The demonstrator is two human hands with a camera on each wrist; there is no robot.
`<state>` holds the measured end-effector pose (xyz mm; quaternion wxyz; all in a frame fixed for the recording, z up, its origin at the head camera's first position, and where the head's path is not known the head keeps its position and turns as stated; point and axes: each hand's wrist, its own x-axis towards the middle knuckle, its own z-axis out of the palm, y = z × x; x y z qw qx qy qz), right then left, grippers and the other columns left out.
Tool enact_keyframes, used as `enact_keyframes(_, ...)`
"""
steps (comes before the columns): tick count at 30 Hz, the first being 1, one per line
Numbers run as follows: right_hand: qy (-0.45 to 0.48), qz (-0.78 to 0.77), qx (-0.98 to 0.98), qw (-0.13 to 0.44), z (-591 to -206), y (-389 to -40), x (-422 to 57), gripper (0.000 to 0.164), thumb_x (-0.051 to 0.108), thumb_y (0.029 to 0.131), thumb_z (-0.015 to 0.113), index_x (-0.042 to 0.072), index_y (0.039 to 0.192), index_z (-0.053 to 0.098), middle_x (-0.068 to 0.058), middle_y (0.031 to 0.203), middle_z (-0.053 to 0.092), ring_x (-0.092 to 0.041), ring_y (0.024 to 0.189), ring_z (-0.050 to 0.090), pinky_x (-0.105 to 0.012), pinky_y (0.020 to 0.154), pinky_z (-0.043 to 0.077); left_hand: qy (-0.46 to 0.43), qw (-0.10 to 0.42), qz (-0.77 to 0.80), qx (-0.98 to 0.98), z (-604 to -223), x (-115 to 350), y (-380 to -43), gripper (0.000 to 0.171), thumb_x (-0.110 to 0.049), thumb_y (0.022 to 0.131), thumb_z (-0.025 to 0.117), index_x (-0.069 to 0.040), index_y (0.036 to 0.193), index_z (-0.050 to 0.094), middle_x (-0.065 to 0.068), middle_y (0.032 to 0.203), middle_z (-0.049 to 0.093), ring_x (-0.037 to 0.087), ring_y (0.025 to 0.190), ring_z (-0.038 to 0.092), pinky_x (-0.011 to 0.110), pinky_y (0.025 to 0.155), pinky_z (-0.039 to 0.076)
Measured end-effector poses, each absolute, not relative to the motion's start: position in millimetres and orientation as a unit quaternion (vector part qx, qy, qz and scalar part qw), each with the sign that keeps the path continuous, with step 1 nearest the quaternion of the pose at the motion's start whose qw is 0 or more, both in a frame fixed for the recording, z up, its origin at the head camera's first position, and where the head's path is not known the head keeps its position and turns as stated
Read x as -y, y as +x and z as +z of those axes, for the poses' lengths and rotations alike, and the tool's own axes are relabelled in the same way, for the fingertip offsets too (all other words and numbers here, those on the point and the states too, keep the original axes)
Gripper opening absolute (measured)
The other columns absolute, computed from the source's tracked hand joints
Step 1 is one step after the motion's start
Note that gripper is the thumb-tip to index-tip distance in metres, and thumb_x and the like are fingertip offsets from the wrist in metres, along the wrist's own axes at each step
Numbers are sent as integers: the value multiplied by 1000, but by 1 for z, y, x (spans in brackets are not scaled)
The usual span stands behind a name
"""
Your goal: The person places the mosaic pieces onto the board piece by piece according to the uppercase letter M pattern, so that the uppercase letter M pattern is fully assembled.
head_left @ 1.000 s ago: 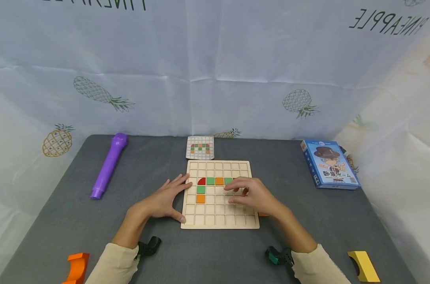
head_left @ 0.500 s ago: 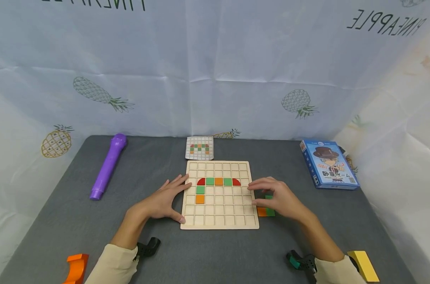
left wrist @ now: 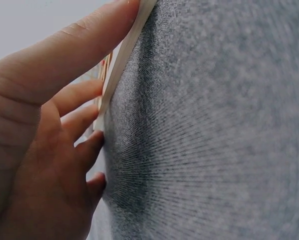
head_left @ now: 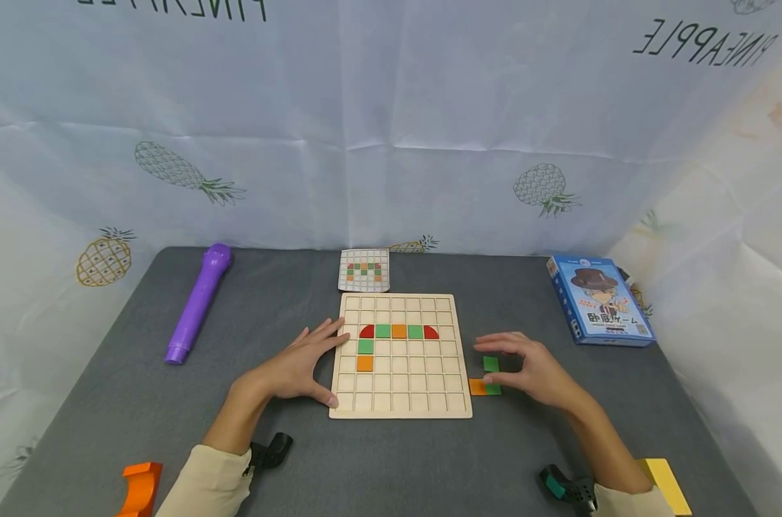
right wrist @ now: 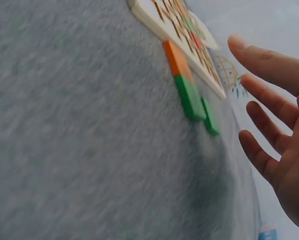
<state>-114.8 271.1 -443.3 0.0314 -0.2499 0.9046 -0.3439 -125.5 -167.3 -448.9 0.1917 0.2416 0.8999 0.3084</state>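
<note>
A pale wooden grid board (head_left: 400,402) lies in the middle of the table. Its upper row holds a red quarter-round tile (head_left: 367,332), two green tiles, an orange tile (head_left: 399,331) and another red quarter-round. Below the left red one sit a green tile (head_left: 365,346) and an orange tile (head_left: 365,363). My left hand (head_left: 300,361) is spread at the board's left edge, thumb and fingertips touching it. My right hand (head_left: 533,370), holding nothing, hovers with thumb and fingers apart over loose tiles right of the board: one orange (right wrist: 178,61), two green (right wrist: 190,99).
Behind the board lies a small pattern card (head_left: 364,271). A purple microphone-shaped stick (head_left: 199,303) is at the left, a blue game box (head_left: 599,300) at the back right. An orange arch block (head_left: 140,490) and a yellow block (head_left: 666,485) lie near the front corners.
My right hand has moved off the board to the right, over the loose tiles, uncovering the right-hand red quarter-round in the upper row. My left hand has stayed at the board's edge.
</note>
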Motion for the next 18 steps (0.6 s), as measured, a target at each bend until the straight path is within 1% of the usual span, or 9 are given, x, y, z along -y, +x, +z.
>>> enact_keyframes(4,-228,-356,-906,37,-446,-110,-278,49,28,84,84,16,130,71,-1,137,68,7,124,51,-26,96,54,242,191,310,-899,-449,167,-125,112,-41,66,95,-10,158,39,11,174,15,40,161,10,70,126,5)
enact_keyframes(7,-210,-353,-911,37,-448,-107,-282,51,30,83,85,18,131,71,1,138,68,12,124,48,-25,97,53,242,192,311,-899,-449,167,-125,112,-41,66,95,-10,158,39,12,174,15,40,161,10,69,127,5)
enact_keyframes(13,-199,-341,-918,32,-453,-106,-287,52,31,82,85,20,131,71,0,138,68,8,123,51,-28,95,53,241,192,309,-900,-449,167,-126,113,-42,66,95,-10,158,39,11,174,15,40,161,10,69,127,5)
enact_keyframes(16,-200,-335,-920,32,-455,-106,-287,52,32,82,86,21,130,71,1,137,68,2,124,53,-31,97,52,241,192,308,-900,-448,167,-125,113,-42,66,95,-9,158,39,12,174,15,40,161,10,69,127,5)
enact_keyframes(18,-202,-327,-923,32,-456,-107,-286,51,33,82,85,22,131,71,2,136,69,-2,124,55,-35,99,52,240,193,309,-900,-448,167,-125,113,-41,66,95,-9,158,39,12,173,15,40,161,10,69,127,5)
